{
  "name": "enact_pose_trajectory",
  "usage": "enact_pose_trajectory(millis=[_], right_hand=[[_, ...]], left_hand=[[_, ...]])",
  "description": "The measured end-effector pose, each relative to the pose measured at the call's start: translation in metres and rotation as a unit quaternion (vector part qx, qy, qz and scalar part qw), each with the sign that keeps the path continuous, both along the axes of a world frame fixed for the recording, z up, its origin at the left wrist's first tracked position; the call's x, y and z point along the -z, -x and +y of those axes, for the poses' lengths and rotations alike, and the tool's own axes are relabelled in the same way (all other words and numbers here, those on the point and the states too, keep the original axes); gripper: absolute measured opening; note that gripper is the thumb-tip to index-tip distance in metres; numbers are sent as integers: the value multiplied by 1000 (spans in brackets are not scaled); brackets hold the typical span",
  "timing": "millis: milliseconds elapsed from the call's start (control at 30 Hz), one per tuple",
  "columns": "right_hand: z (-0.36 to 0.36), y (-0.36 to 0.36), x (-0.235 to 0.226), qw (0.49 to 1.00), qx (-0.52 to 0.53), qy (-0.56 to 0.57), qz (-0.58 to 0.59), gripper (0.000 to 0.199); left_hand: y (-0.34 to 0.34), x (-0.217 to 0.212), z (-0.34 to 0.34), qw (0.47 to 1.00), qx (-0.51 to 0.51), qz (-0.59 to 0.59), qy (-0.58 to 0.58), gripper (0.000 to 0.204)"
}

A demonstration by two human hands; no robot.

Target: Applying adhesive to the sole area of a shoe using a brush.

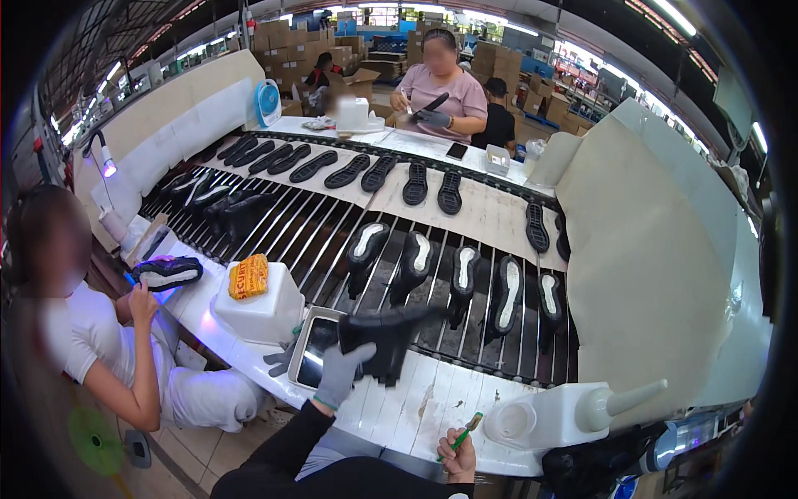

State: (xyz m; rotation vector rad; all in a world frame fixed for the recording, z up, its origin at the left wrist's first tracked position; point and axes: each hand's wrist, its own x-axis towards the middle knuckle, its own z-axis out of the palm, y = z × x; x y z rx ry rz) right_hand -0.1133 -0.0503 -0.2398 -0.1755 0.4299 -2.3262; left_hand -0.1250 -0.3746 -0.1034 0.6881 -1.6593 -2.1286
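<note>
My left hand [339, 376], in a grey glove, grips a black boot [384, 343] above the white table, beside a rectangular metal tray [299, 366]. The boot is tilted and slightly smeared by motion. My bare right hand [457, 455] is closed round the green handle of a small brush [474, 422], bristles upward, at the table's near edge. To its right stand a white plastic container with a round cup-like opening [511, 422] and a white long-necked bottle lying on its side [611, 403].
Beyond the table, a roller conveyor [432, 333] carries black boots with white soles up and loose black soles [414, 185] on a pale strip. A white box [264, 303] bears an orange packet [248, 276]. One person handles a shoe at left; another brushes a sole across the conveyor.
</note>
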Motion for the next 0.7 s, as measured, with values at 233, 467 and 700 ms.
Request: enact_pose_trajectory(millis=[233, 467, 700], right_hand=[[2, -1, -7, 999, -18, -22, -29, 27], [-19, -11, -56, 942, 98, -236, -217, 35], [4, -4, -14, 981, -59, -148, -114, 33]], left_hand=[[140, -38, -102, 944, -193, 169, 208, 46], [230, 16, -228, 836, -270, -136, 459, 58], [234, 141, -317, 844, -320, -326, 280, 74]])
